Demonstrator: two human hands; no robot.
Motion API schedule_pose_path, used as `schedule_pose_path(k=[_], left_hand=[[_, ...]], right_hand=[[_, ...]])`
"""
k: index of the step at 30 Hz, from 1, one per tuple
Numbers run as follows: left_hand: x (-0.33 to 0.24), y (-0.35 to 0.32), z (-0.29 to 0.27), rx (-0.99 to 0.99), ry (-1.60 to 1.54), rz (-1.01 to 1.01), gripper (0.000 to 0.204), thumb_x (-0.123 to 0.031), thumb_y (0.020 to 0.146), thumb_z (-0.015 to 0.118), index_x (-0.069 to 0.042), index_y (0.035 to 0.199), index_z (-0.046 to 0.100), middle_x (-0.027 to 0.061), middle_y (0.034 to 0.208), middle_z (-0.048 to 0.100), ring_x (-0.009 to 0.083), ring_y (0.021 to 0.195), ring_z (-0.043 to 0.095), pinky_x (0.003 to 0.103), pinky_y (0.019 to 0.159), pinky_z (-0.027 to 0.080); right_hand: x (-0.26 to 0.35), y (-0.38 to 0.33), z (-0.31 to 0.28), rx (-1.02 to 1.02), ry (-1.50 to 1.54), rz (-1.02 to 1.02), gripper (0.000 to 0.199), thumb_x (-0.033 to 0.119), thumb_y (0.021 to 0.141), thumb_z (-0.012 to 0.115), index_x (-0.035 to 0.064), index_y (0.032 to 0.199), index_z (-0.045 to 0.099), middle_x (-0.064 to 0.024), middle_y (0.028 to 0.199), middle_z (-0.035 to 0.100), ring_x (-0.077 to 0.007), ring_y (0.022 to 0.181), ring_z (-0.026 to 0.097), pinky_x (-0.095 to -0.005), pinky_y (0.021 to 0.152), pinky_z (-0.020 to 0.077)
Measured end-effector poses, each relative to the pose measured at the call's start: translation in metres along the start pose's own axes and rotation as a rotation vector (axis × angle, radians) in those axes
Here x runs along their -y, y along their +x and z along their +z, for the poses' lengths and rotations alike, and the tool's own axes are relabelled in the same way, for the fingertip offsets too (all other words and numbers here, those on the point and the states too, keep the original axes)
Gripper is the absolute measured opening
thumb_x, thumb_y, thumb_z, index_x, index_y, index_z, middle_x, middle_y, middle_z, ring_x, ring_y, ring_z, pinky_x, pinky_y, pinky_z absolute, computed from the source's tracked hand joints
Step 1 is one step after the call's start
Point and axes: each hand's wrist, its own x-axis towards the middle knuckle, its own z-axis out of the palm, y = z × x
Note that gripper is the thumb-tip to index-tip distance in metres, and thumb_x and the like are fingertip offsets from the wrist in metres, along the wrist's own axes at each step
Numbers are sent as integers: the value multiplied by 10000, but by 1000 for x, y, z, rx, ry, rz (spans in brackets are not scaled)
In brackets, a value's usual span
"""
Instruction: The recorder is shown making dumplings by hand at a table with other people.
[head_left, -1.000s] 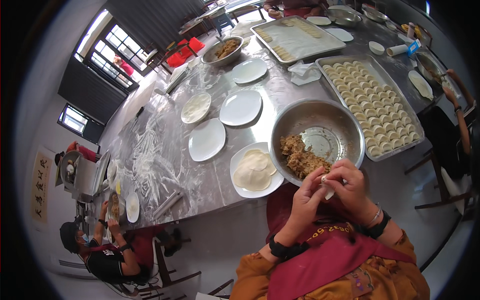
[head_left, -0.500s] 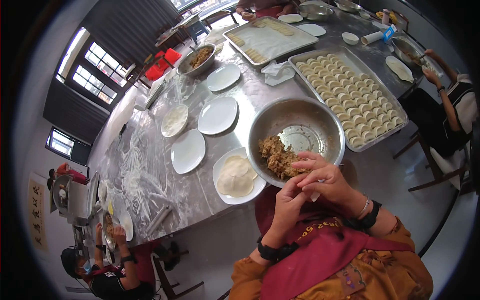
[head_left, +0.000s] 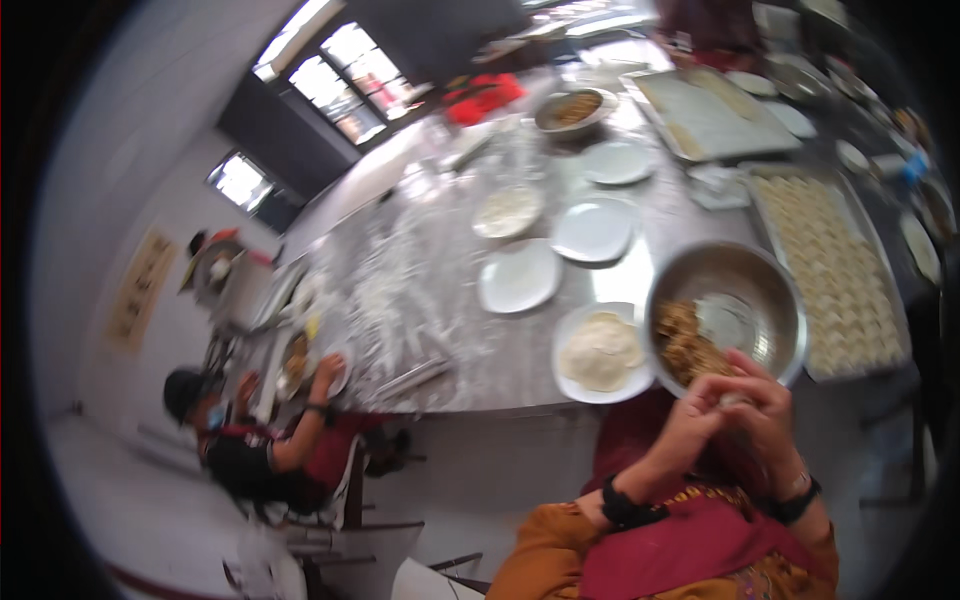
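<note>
Close together at the near rim of the metal bowl [head_left: 772, 300], my left hand [head_left: 688, 425] and my right hand [head_left: 765, 418] pinch a small whitish dumpling [head_left: 735, 399] between their fingers. Most of the dumpling is hidden by the fingers, and motion blurs it. Brown filling [head_left: 684, 338] is heaped along the bowl's left side, just beyond my hands. To the left of the bowl, a stack of round pale wrappers [head_left: 602, 350] lies on a white plate [head_left: 572, 388]. Rows of folded dumplings [head_left: 825, 255] fill the metal tray [head_left: 850, 372] right of the bowl.
White plates [head_left: 520, 276] stand left of the bowl, with a flour plate [head_left: 508, 212] among them. Loose flour [head_left: 375, 285] coats the metal table. Farther back are another filling bowl [head_left: 574, 112] and tray [head_left: 712, 128]. A seated co-worker [head_left: 245, 450] works at the left.
My view has swung left, so the table and bowl appear farther right. My hands have drawn closer together around the dumpling, with the fingers more tightly closed.
</note>
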Motion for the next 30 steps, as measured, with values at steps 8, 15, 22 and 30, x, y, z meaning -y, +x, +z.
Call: schedule_pose_path(k=[8, 15, 22, 30], left_hand=[[8, 3, 11, 88, -106, 28, 391, 49, 768, 522, -64, 1123, 403, 22, 1105, 464, 98, 1100, 431, 227, 943, 341], [9, 5, 15, 99, -199, -3, 420, 33, 769, 524, -56, 1147, 363, 47, 1088, 485, 95, 1028, 480, 205, 867, 395], [11, 10, 14, 113, -367, -85, 427, -57, 838, 572, -85, 1209, 363, 29, 1133, 474, 95, 1065, 475, 221, 880, 413], [16, 11, 16, 129, -452, -76, 378, -144, 878, 564, -98, 1205, 381, 26, 1135, 479, 97, 1075, 474, 242, 924, 405]], right_hand=[[-42, -9, -19, -58, 84, -61, 160, -59, 722, 559, 5, 828, 659, -197, 1196, 533, -279, 1131, 498, -377, 967, 369], [-51, -14, -17, -122, 123, -116, 211, -42, 767, 503, 0, 929, 632, -194, 1217, 516, -290, 1149, 481, -382, 977, 364], [-40, -9, -13, -146, 57, -110, 178, 18, 821, 510, -14, 957, 621, -191, 1227, 508, -290, 1143, 482, -378, 971, 363], [-42, -11, -16, -171, -190, -218, 263, 139, 885, 475, -30, 1046, 596, -186, 1251, 491, -278, 1155, 467, -369, 962, 365]])
